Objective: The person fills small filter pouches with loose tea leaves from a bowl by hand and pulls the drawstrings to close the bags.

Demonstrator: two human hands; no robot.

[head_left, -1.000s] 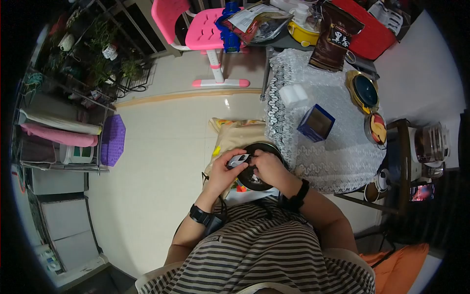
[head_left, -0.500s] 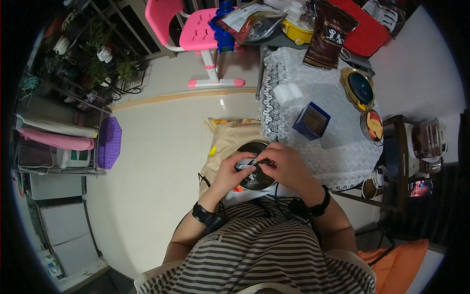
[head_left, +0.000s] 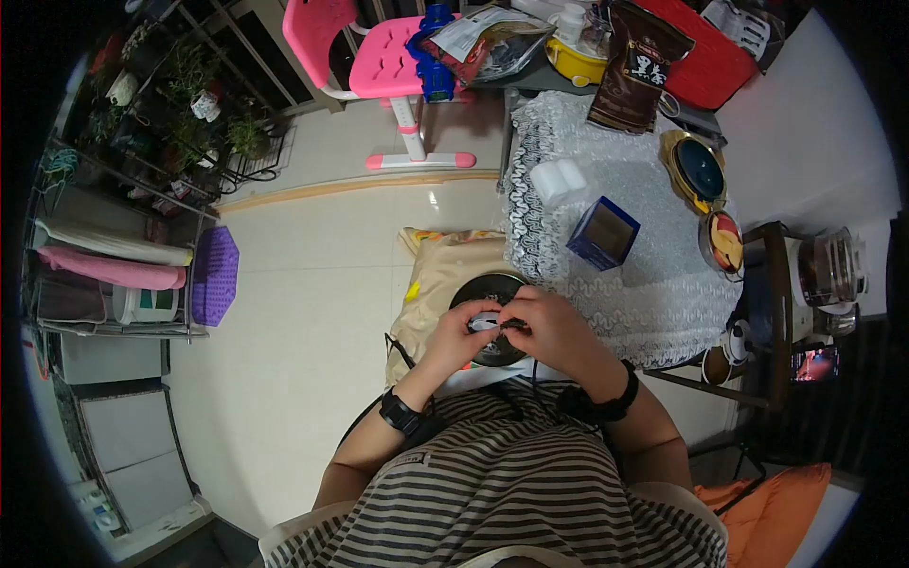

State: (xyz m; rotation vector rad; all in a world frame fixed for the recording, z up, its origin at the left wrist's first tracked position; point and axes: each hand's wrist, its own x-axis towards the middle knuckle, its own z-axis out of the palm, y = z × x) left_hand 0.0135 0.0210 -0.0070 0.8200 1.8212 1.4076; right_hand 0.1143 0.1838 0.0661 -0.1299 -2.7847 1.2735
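Note:
Both hands meet over a dark round bowl (head_left: pixel 485 287) at my lap, with small pale bits showing inside it. Between the fingertips of my left hand (head_left: pixel 456 333) is a small whitish piece (head_left: pixel 482 323), pale and shiny, too small to name. My right hand (head_left: pixel 546 327) is closed beside it, pinching a small dark piece (head_left: pixel 514 324) whose kind I cannot make out. The fingers of the two hands nearly touch and cover part of the bowl. Under and behind the bowl lies a cream cloth cushion (head_left: pixel 431 284) with yellow and orange patches.
To the right, a lace-covered table (head_left: pixel 653 303) bears a blue open box (head_left: pixel 603 234), a white block (head_left: pixel 559 181), a brown packet (head_left: pixel 636 71) and a fruit bowl (head_left: pixel 722 242). A pink chair (head_left: pixel 388 71) stands ahead; a purple basket (head_left: pixel 215 275) is at left.
My hands have drawn slightly closer together over the bowl. The right fingers now cover more of the dark piece, and the whitish piece has shifted slightly right.

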